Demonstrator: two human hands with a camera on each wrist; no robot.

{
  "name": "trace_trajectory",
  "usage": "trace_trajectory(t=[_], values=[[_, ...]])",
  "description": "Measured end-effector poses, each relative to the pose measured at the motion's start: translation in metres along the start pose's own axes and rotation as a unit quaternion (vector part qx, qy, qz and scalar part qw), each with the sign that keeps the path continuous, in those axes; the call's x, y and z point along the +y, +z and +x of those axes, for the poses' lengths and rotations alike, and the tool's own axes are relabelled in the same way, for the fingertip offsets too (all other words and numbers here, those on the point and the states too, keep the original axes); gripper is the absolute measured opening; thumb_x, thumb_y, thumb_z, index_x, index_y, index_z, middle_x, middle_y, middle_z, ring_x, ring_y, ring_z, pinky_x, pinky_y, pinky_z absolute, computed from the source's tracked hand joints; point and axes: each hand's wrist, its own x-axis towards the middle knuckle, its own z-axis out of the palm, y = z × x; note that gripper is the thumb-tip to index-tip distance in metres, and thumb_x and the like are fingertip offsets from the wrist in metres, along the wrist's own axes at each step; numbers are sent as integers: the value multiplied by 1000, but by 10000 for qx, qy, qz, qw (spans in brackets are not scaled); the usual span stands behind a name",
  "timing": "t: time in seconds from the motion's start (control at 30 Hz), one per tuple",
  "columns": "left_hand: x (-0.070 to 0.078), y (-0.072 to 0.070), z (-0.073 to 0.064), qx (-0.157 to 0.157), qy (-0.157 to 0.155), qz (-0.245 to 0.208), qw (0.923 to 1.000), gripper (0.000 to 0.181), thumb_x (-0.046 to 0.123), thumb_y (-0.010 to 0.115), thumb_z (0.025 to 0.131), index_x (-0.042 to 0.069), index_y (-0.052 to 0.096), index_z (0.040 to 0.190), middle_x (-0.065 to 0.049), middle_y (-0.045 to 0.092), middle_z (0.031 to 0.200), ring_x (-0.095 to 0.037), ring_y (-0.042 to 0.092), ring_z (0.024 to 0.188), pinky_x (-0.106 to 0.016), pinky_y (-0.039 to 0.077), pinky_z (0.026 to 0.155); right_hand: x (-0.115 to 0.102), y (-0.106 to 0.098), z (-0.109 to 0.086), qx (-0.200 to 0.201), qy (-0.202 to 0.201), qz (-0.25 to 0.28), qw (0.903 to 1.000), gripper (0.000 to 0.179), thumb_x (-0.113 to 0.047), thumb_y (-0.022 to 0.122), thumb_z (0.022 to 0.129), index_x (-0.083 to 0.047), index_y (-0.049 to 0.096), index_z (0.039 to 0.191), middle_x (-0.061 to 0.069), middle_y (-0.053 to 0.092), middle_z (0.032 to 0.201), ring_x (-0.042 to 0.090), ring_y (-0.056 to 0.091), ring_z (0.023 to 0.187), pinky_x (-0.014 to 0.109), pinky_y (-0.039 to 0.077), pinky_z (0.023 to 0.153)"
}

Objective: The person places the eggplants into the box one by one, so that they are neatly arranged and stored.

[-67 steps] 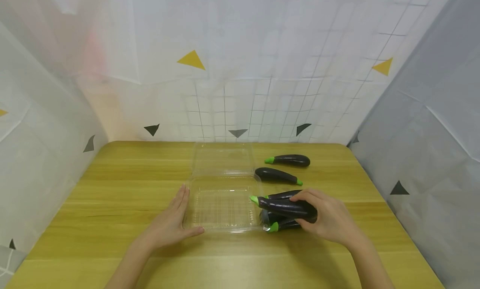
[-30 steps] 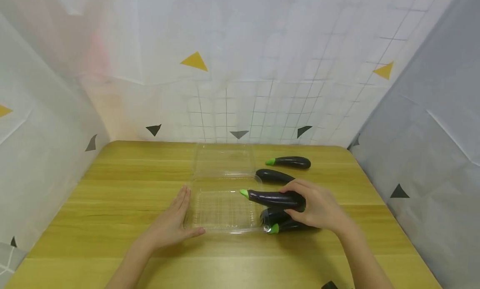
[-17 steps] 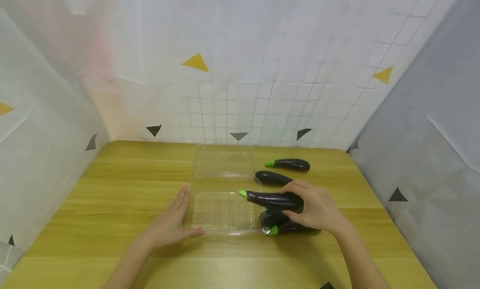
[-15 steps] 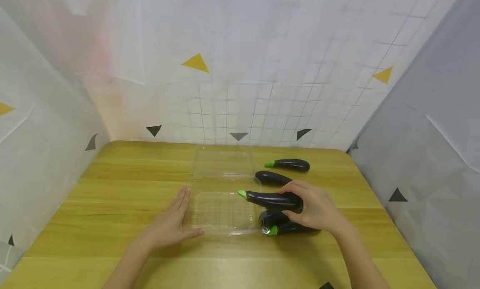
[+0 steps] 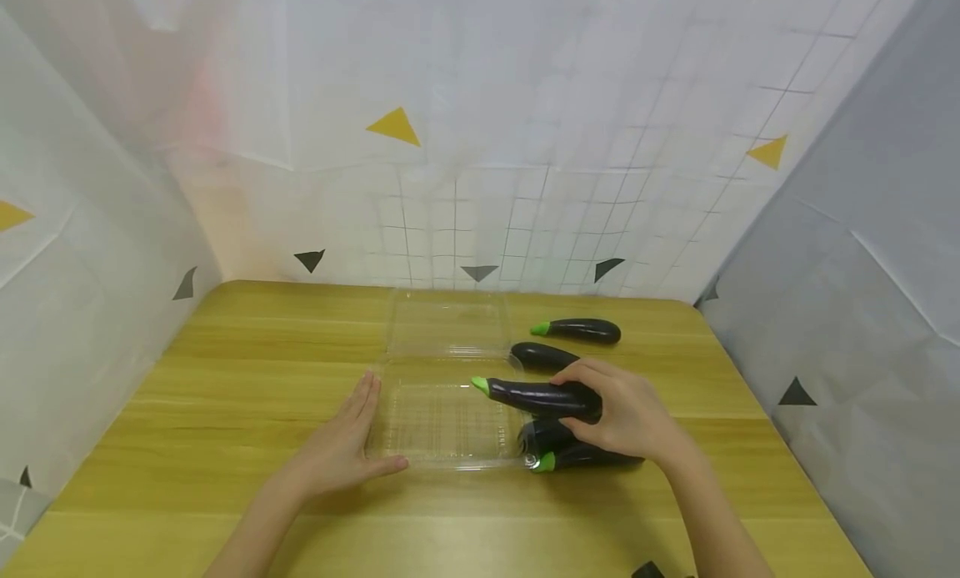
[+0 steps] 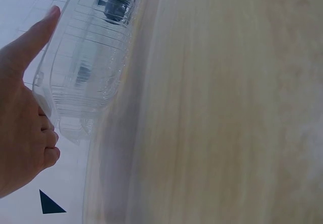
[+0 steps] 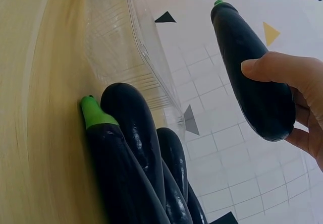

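My right hand grips a dark eggplant with a green stem end, thumb on one side and fingers on the other. The eggplant is lifted, its stem end over the right part of an open clear plastic container. In the right wrist view the held eggplant hangs apart from those lying below. My left hand rests against the container's front left corner, fingers straight along the left side and thumb on the front rim. The left wrist view shows that thumb along the container wall.
One eggplant lies at the back right, another before it. Below the held one, an eggplant and a green-tipped eggplant lie by the container's right side. The lid lies folded back. A black object shows at the bottom edge.
My right hand has raised the eggplant from the others on the right and moved it left, toward the container. My left hand has stayed at the container's corner.
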Motion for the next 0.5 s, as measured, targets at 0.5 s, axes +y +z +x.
trace_trajectory(t=[0.5], values=[[-1, 1, 1, -62, -77, -67, 9999, 119, 66, 65, 79, -4, 2, 152, -20, -6, 159, -39, 7, 143, -56, 23, 111, -1, 5, 11, -130, 134, 76, 9998, 51, -29, 86, 68, -30, 64, 113, -15, 63, 111, 4, 59, 78, 25, 50, 60]])
